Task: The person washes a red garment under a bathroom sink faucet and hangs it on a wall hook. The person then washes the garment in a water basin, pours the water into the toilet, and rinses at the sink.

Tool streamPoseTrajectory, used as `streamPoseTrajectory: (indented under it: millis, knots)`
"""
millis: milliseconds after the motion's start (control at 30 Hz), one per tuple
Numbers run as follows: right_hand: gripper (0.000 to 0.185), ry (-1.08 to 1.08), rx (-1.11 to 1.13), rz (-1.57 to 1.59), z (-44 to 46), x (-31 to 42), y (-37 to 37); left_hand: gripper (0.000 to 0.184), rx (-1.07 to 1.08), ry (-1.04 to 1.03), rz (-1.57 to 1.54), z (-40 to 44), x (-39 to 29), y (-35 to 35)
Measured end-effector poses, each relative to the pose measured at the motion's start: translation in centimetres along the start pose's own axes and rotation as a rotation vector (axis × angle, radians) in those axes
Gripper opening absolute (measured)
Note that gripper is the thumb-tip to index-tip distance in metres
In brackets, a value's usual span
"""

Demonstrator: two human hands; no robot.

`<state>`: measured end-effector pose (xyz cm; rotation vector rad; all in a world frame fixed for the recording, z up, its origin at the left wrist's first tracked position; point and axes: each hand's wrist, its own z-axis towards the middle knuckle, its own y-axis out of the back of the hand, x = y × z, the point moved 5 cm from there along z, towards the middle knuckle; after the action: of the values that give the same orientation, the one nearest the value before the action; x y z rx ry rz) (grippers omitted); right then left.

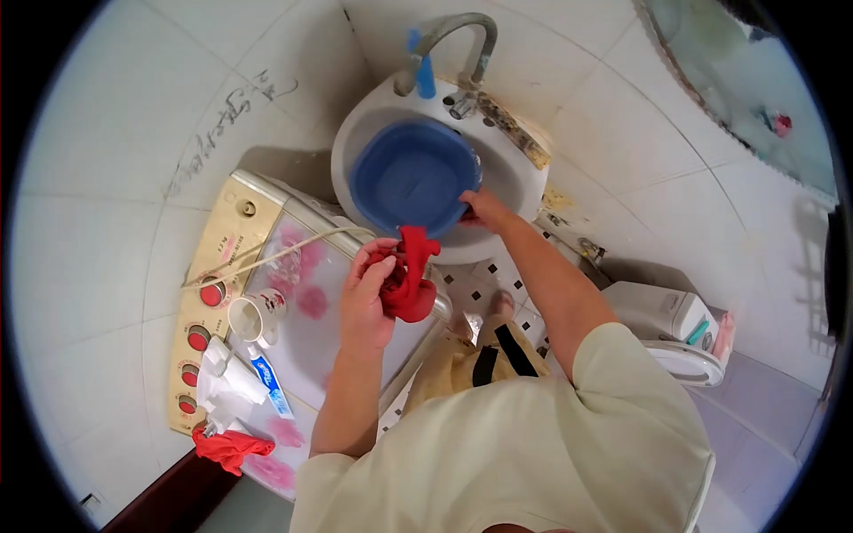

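A bunched red cloth (410, 289) is gripped in my left hand (371, 284), held above the edge of the washing machine lid, close to the sink. My right hand (487, 211) grips the rim of a blue plastic basin (416, 178), with its fingers at the basin's lower right side. The basin sits in the white sink (346, 147) beneath a curved metal faucet (484, 44). Nothing but its blue inside shows in the basin; whether it holds water I cannot tell.
On the washing machine (338, 355) stand a white mug (256, 317), a toothpaste tube (271, 382), crumpled white plastic (227, 382) and another red cloth (233, 449). A pale hose (293, 244) crosses its top. At the right is a toilet (684, 360); a mirror (746, 80) hangs above.
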<state>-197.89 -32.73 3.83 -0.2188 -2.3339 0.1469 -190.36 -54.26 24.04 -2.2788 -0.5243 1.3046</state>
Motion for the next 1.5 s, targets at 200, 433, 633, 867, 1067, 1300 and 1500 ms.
streamPoseTrajectory:
  millis: [200,433,633,867,1067,1300,1500]
  knots:
    - [0.035,0.01,-0.045,-0.081,2.2,0.8,1.8,0.022,-0.051,-0.034,0.002,2.6,-0.1,-0.4]
    - [0.07,0.267,-0.069,0.172,6.2,7.3,4.2,0.022,-0.192,-0.025,0.038,7.5,0.0,-1.8]
    - [0.058,0.126,0.418,1.832,14.6,9.3,-1.4,0.019,-0.203,-0.01,0.245,14.5,1.5,-3.4]
    - [0.035,0.161,0.161,1.9,13.8,9.6,-2.3,0.019,-0.293,0.236,0.164,19.3,5.1,0.8]
    - [0.026,0.215,-0.574,0.892,14.0,9.4,-0.4,0.021,-0.234,0.198,0.049,23.2,4.0,0.6]
    - [0.037,0.452,-0.329,0.28,9.5,7.7,-5.9,0.026,-0.178,0.159,-0.025,25.9,1.8,-0.8]
    - [0.039,0.134,0.196,0.488,6.1,10.9,-8.1,0.032,-0.294,0.074,-0.027,26.5,0.3,2.4]
